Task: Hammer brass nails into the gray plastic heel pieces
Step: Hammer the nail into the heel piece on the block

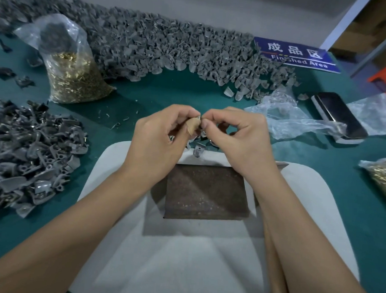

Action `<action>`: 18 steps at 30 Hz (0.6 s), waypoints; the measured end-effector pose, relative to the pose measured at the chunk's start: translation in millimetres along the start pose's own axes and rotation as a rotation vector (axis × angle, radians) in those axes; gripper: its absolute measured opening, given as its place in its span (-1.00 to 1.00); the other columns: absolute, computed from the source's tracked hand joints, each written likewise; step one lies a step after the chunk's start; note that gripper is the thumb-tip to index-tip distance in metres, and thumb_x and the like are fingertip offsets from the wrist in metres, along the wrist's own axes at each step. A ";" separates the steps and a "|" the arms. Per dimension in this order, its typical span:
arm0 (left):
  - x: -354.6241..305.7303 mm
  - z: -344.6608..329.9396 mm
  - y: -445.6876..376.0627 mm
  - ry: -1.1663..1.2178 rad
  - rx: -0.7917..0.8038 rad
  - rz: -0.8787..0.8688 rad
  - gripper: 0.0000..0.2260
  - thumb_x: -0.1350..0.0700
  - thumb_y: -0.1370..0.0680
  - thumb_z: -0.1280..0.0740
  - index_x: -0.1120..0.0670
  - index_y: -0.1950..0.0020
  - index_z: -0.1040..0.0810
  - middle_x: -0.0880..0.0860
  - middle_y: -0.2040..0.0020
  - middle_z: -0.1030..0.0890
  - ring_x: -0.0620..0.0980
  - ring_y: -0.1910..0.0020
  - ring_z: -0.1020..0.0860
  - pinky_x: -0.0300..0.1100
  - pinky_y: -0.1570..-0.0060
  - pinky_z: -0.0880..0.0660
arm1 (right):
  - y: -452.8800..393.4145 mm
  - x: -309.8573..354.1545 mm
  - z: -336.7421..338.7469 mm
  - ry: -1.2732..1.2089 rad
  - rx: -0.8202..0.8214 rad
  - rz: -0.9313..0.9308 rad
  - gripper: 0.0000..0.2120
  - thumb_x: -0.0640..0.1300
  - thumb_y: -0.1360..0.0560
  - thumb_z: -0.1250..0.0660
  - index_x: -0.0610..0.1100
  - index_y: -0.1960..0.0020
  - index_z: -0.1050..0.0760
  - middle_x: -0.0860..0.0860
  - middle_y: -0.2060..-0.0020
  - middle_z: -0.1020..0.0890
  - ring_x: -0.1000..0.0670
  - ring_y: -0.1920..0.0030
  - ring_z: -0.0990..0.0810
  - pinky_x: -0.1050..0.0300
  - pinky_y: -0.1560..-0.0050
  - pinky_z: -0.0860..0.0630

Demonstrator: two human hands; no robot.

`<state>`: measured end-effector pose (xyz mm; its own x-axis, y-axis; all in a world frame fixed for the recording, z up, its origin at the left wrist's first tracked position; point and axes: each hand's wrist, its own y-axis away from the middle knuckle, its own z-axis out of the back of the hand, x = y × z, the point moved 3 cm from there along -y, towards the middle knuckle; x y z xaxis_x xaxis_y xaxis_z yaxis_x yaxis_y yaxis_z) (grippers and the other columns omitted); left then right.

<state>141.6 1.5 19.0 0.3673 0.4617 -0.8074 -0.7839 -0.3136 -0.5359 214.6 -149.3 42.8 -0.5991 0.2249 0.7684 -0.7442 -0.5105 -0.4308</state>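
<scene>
Heel pieces (161,41) in big gray heap at far side of green table (168,90); dark block (205,191) on white pad, near person.

L hand (159,140) & R hand (236,139) meet fingertip to fingertip above block's far edge, both pinching sth small between them; too hidden to tell what. One heel piece (198,149) lies just below hands, equally near both. Nail bag (73,74) far left.
</scene>
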 end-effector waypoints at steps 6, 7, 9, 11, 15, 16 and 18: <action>0.9 -1.1 -2.0 0.136 0.024 0.112 -0.89 0.17 -0.61 -0.40 -0.02 -0.10 -0.61 -0.14 0.05 -0.71 -0.10 0.09 -0.71 -0.14 0.01 -0.65 | -1.6 -1.2 5.3 0.014 -0.015 -0.006 -0.92 -0.27 -0.53 -0.48 -0.14 0.07 -0.73 0.05 0.27 -0.68 0.12 0.28 -0.52 0.19 0.21 -0.46; -0.4 -0.6 -2.8 0.149 0.026 0.117 -0.88 0.16 -0.61 -0.40 -0.05 -0.09 -0.61 -0.12 0.04 -0.72 -0.09 0.09 -0.71 -0.11 0.01 -0.66 | -2.0 0.1 6.9 0.020 -0.015 0.001 -0.93 -0.26 -0.53 -0.48 -0.14 0.04 -0.74 0.05 0.24 -0.70 0.12 0.27 -0.55 0.23 0.20 -0.45; -3.5 0.8 -3.8 0.203 0.029 0.136 -0.88 0.15 -0.61 -0.40 -0.08 -0.08 -0.60 -0.09 0.05 -0.72 -0.06 0.08 -0.72 -0.08 0.00 -0.66 | -2.4 3.1 10.6 0.003 -0.014 -0.003 -0.91 -0.22 -0.55 -0.48 -0.14 -0.02 -0.75 0.04 0.19 -0.73 0.09 0.21 -0.61 0.25 0.17 -0.47; -6.0 1.3 -1.2 0.238 0.050 0.166 -0.91 0.13 -0.61 -0.40 -0.06 -0.07 -0.60 -0.05 0.05 -0.73 -0.04 0.07 -0.73 -0.06 0.00 -0.66 | -0.8 5.8 16.0 -0.008 -0.038 -0.037 -0.90 -0.18 -0.58 -0.46 -0.11 -0.05 -0.74 0.06 0.15 -0.74 0.09 0.16 -0.66 0.22 0.13 -0.52; -10.9 5.1 13.4 0.125 0.153 0.146 -0.90 0.14 -0.60 -0.42 -0.06 -0.04 -0.60 -0.11 0.08 -0.71 -0.07 0.06 -0.70 -0.22 0.00 -0.60 | 19.4 10.4 30.9 -0.001 -0.194 -0.125 -0.86 -0.14 -0.64 -0.37 -0.05 -0.04 -0.71 0.11 0.25 -0.70 0.21 0.30 -0.56 0.38 0.24 -0.42; -12.8 7.2 17.3 0.089 0.176 0.129 -0.89 0.14 -0.59 -0.43 -0.08 -0.02 -0.60 -0.14 0.08 -0.70 -0.10 0.05 -0.69 -0.30 -0.01 -0.56 | 28.3 11.5 34.9 0.005 -0.216 -0.160 -0.86 -0.13 -0.63 -0.37 -0.04 -0.01 -0.71 0.10 0.26 -0.69 0.19 0.32 -0.55 0.39 0.26 -0.40; -17.3 11.7 23.7 0.025 0.221 0.097 -0.90 0.12 -0.58 -0.45 -0.09 0.00 -0.62 -0.18 0.07 -0.67 -0.15 0.00 -0.65 -0.40 -0.04 -0.48 | 49.6 12.0 42.6 0.094 -0.232 -0.258 -0.84 -0.12 -0.62 -0.38 0.04 0.09 -0.69 0.10 0.27 -0.69 0.15 0.32 -0.59 0.35 0.27 -0.44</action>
<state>110.8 -4.3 23.2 0.2951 0.4163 -0.8600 -0.9056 -0.1650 -0.3907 183.1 -207.3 50.8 -0.3997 0.4026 0.8235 -0.9151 -0.2276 -0.3328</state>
